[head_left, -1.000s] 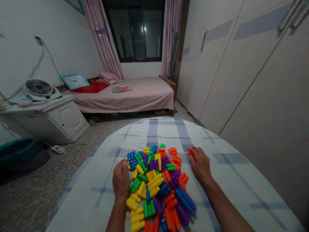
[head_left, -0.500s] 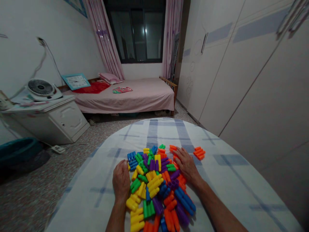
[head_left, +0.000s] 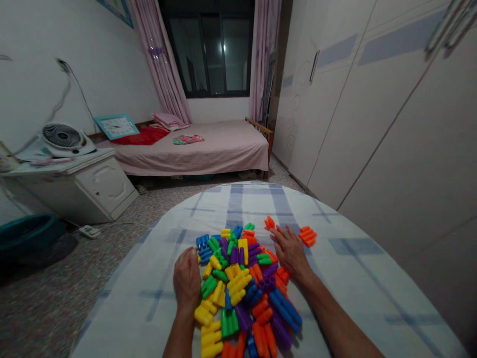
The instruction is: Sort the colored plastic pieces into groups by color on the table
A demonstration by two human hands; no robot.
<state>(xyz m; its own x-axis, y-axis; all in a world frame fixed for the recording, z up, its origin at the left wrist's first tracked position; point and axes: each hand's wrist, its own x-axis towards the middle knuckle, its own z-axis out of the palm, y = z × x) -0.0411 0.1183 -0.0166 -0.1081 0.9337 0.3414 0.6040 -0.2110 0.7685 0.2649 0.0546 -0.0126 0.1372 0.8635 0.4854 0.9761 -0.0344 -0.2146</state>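
A large heap of interlocking plastic tube blocks (head_left: 238, 283) in yellow, green, blue, purple and orange lies on a checked white tablecloth (head_left: 343, 283). My left hand (head_left: 187, 281) rests palm down on the heap's left edge, hiding whatever lies beneath it. My right hand (head_left: 292, 253) lies on the cloth at the heap's upper right, fingers spread and empty. Just beyond its fingertips sits a single orange block (head_left: 270, 222), apart from the heap. A small stack of orange blocks (head_left: 307, 235) lies to the right of that hand.
Past the rounded table edge stand a white cabinet (head_left: 106, 186) with a fan (head_left: 62, 137) on top and a pink-covered bed (head_left: 208, 154). Tall wardrobe doors (head_left: 391, 124) fill the right side. A teal basin (head_left: 26, 233) sits on the floor at left.
The lone orange block has shifted away from the heap, toward the far side of the table. My right hand and left hand stay almost where they were.
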